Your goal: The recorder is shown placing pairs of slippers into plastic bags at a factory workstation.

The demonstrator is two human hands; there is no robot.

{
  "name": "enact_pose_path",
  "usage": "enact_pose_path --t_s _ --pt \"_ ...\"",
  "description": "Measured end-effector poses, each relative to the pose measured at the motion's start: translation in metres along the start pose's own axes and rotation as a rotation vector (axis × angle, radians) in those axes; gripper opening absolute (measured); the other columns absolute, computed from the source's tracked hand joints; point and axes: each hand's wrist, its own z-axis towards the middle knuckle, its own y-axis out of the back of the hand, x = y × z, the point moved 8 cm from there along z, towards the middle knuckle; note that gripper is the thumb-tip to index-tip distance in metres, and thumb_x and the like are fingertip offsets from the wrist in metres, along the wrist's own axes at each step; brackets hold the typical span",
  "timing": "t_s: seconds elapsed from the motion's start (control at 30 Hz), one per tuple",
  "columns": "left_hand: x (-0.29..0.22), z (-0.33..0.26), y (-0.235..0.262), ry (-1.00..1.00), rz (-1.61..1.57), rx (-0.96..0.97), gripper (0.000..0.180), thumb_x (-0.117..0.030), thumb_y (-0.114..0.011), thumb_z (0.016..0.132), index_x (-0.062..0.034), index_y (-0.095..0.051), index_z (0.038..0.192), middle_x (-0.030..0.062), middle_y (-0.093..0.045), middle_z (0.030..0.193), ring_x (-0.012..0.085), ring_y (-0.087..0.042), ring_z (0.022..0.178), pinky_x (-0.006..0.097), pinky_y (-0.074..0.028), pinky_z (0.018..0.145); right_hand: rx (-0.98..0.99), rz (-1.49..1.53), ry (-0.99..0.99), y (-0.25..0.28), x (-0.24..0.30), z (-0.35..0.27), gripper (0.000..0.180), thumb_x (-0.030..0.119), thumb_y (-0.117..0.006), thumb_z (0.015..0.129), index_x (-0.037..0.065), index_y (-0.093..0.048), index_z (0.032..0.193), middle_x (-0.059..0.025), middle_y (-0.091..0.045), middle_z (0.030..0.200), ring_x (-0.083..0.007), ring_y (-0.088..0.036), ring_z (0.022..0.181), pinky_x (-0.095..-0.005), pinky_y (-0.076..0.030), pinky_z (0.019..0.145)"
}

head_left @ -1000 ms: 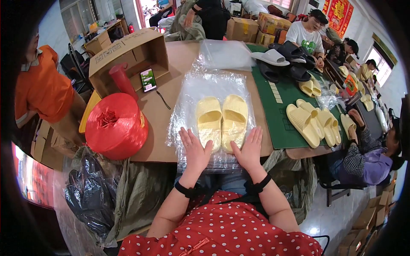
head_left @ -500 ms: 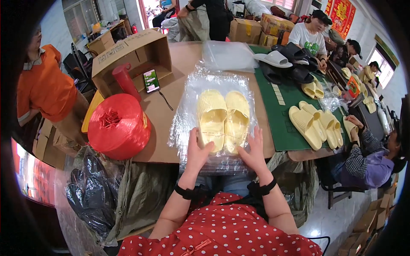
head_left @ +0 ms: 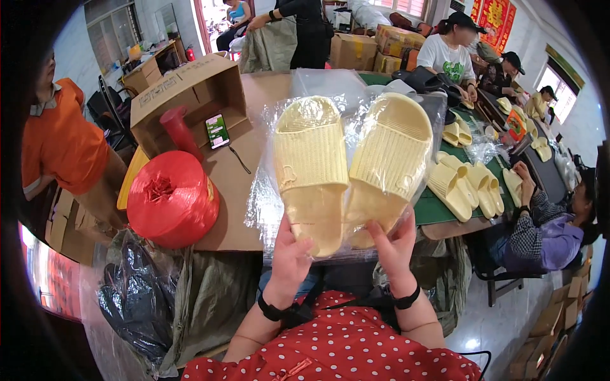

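A pair of pale yellow slippers in a clear plastic bag is raised toward me over the table, ribbed straps up and toes away. My left hand (head_left: 292, 251) grips the heel end of the left slipper (head_left: 312, 159). Around the heel of the right slipper (head_left: 392, 149) my right hand (head_left: 392, 247) is closed, thumb on top. Clear film (head_left: 438, 120) stands out past the right slipper's side. Beneath them lies a stack of clear plastic bags (head_left: 257, 203), partly hidden by the slippers.
Left on the brown table stand a red twine roll (head_left: 171, 200), a red tube (head_left: 181, 132), a phone (head_left: 216, 131) and an open carton (head_left: 184, 82). More yellow slippers (head_left: 452, 190) lie on the green mat (head_left: 438, 214). Co-workers sit at the right; a person in orange stands left.
Both hands have lifted the bagged slippers off the bag stack toward me. The hands, laid open beside the heels before, are now closed on them.
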Motion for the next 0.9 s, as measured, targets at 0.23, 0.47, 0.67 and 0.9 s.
enact_pose_path --t_s 0.23,0.47,0.67,0.9 --pt "0.045 -0.008 0.002 0.028 0.072 0.005 0.059 0.007 -0.046 0.094 -0.0061 -0.026 0.148 0.0107 -0.047 0.139 0.0219 -0.049 0.128 0.037 -0.041 0.108 -0.009 -0.171 0.209 -0.016 -0.007 -0.016 0.071 -0.001 -0.063 0.088 0.0 -0.023 0.146 -0.013 -0.045 0.136 -0.0229 -0.049 0.123 -0.0364 -0.041 0.104" --pt "0.061 -0.012 -0.004 0.019 0.454 0.227 0.066 0.002 -0.052 0.096 -0.0068 -0.018 0.152 0.0102 -0.038 0.145 0.0194 -0.038 0.136 0.037 -0.034 0.113 0.002 -0.099 0.047 -0.003 -0.001 -0.013 0.083 0.005 -0.08 0.074 0.003 -0.03 0.141 -0.0113 -0.049 0.134 -0.0215 -0.051 0.122 -0.0364 -0.043 0.103" --pt "0.041 0.015 -0.005 -0.217 1.454 0.405 0.068 -0.032 -0.07 0.086 -0.0059 -0.044 0.144 0.0275 -0.022 0.157 0.0457 -0.019 0.145 0.051 -0.018 0.118 -0.178 -0.449 0.171 0.116 0.059 0.005 0.082 0.005 -0.082 0.072 0.002 -0.036 0.14 -0.0121 -0.052 0.13 -0.0208 -0.053 0.118 -0.0368 -0.046 0.099" --pt "0.032 0.041 0.071 -0.366 1.823 0.042 0.055 -0.029 -0.077 0.079 0.0041 -0.059 0.119 0.0318 -0.051 0.135 0.047 -0.047 0.126 0.05 -0.038 0.106 0.099 -0.963 -0.298 0.258 0.162 -0.015 0.072 0.011 -0.083 0.066 0.003 -0.051 0.13 -0.0047 -0.061 0.116 -0.0173 -0.057 0.109 -0.0337 -0.046 0.097"
